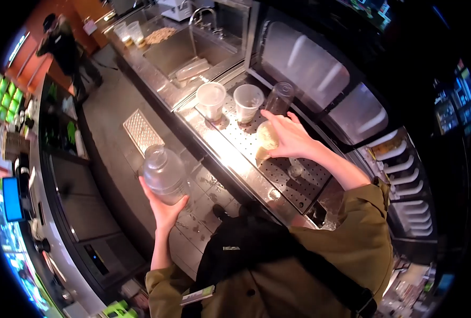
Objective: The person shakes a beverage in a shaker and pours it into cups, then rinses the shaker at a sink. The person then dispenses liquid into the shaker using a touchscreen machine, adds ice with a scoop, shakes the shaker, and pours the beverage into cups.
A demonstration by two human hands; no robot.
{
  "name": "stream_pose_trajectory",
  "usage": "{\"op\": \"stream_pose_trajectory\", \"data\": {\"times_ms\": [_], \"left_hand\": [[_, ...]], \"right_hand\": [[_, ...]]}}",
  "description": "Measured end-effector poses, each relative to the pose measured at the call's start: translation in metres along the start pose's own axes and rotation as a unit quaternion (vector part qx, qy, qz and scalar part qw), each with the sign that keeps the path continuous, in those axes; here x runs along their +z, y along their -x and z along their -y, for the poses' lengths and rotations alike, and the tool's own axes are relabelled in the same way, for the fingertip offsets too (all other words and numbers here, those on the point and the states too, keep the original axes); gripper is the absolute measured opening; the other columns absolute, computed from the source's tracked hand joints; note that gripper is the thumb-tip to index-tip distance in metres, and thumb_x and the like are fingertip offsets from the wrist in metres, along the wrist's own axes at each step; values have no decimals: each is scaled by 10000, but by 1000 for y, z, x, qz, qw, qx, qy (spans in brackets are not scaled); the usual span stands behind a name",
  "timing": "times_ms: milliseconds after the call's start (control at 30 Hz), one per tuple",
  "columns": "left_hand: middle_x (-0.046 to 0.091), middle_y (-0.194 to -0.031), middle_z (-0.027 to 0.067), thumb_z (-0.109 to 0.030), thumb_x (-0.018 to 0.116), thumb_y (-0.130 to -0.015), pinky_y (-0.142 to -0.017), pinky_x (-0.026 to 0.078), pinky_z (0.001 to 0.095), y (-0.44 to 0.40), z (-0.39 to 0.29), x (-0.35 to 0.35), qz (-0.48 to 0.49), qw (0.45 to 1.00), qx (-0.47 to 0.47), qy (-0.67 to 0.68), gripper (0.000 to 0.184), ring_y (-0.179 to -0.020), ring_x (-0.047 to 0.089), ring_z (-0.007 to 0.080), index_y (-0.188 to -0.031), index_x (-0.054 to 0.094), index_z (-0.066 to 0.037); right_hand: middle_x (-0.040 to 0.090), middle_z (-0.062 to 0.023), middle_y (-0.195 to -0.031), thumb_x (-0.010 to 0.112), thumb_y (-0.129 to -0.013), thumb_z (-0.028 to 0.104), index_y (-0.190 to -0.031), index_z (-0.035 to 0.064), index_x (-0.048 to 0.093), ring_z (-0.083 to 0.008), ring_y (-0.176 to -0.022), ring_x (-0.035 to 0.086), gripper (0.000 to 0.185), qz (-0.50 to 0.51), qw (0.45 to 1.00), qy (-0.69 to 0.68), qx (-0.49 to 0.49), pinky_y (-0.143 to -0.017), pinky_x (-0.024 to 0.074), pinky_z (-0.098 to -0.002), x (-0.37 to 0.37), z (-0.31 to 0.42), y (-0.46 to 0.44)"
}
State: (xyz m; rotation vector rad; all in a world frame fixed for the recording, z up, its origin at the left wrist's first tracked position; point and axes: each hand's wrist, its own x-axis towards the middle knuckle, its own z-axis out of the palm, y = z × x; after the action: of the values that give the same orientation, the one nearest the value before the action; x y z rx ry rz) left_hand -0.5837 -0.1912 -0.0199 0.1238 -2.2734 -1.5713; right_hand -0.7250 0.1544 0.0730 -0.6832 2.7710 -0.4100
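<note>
My left hand (164, 206) is wrapped round the lower part of a clear bottle (164, 168), held upright over the floor. My right hand (291, 135) reaches over a perforated metal drip tray (278, 183), its fingers curled round a cup with a pale yellowish top (268, 135). Whether that cup is lifted off the tray I cannot tell. Beyond it stand two clear plastic cups: the left plastic cup (210, 99) and the right plastic cup (248, 102). Just behind my right fingers is a dark see-through container (281, 96). A small clear object (295, 168) lies near my right wrist.
A steel sink (214, 50) with a curved faucet (202, 18) adjoins the tray. More cups (129, 33) stand on the far counter. A metal plate (143, 131) lies on the wet tiled floor. Another person (66, 50) stands at the far left. Handled containers (405, 175) line the right.
</note>
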Motion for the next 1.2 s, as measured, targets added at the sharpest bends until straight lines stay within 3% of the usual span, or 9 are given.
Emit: {"op": "stream_pose_trajectory", "data": {"times_ms": [200,233,467,600,700,733,800,1033,1200], "left_hand": [[187,-1430,167,-159,820,-575,-1055,239,384,46,33,-67,-103,993,-50,-35,1205,-1287,271,271,-1430,-23,-57],[196,-1425,165,-150,818,-579,-1055,236,387,48,33,-76,-117,991,-68,-21,1207,-1279,277,266,-1430,-33,-61],[180,-1425,170,-182,830,-568,-1058,238,403,46,73,-161,-217,968,-116,49,1249,-1285,263,263,-1425,-71,-64],[139,-1431,180,-243,845,-546,-1071,224,409,39,113,-240,-235,964,-97,77,1285,-1303,236,276,-1414,-80,-34],[146,-1419,198,-307,842,-555,-1079,212,401,44,134,-308,-221,968,-88,-73,1286,-1312,223,289,-1397,-71,26],[186,-1405,212,-310,843,-550,-1071,227,405,41,132,-326,-231,965,-120,33,1286,-1302,249,290,-1395,-66,29],[227,-1387,217,-302,846,-542,-1052,262,407,39,153,-362,-240,960,-123,80,1291,-1278,296,289,-1396,-66,26],[333,-1330,214,-256,836,-566,-1027,303,403,-34,218,-481,-322,939,-109,49,1280,-1215,388,281,-1386,-108,17],[335,-1333,210,-246,836,-587,-1022,312,392,-93,257,-550,-372,919,-119,46,1268,-1215,397,268,-1377,-118,26]], "right_hand": [[527,-208,-1056,708,-582,305,-1368,70,202,-352,-1060,500,963,-30,994,64,-80,-1040,193,-549,9,16,-12],[521,-213,-1119,718,-567,302,-1366,77,208,-360,-1099,487,975,-24,994,62,-85,-1051,176,-545,8,24,-16],[547,-202,-1095,723,-554,279,-1344,77,236,-332,-1110,497,950,35,988,95,-118,-1077,143,-517,-8,155,-75],[553,-176,-1081,731,-544,288,-1340,75,273,-302,-1109,509,943,-4,981,96,-167,-1077,168,-503,8,257,-141],[555,-166,-1065,744,-520,276,-1337,88,278,-297,-1122,499,959,-7,978,62,-201,-1083,162,-491,17,359,-204],[555,-171,-1071,745,-519,266,-1339,99,276,-299,-1133,490,959,-9,975,47,-216,-1086,156,-486,24,388,-227],[554,-176,-1088,746,-527,252,-1339,113,272,-299,-1173,461,950,2,970,27,-241,-1094,137,-473,32,458,-274],[540,-153,-1127,730,-575,289,-1346,130,235,-291,-1157,482,930,19,918,6,-397,-1091,126,-483,91,708,-483],[564,-170,-1122,705,-593,305,-1369,139,211,-305,-1141,491,936,6,861,38,-507,-1063,185,-509,128,881,-592]]}}
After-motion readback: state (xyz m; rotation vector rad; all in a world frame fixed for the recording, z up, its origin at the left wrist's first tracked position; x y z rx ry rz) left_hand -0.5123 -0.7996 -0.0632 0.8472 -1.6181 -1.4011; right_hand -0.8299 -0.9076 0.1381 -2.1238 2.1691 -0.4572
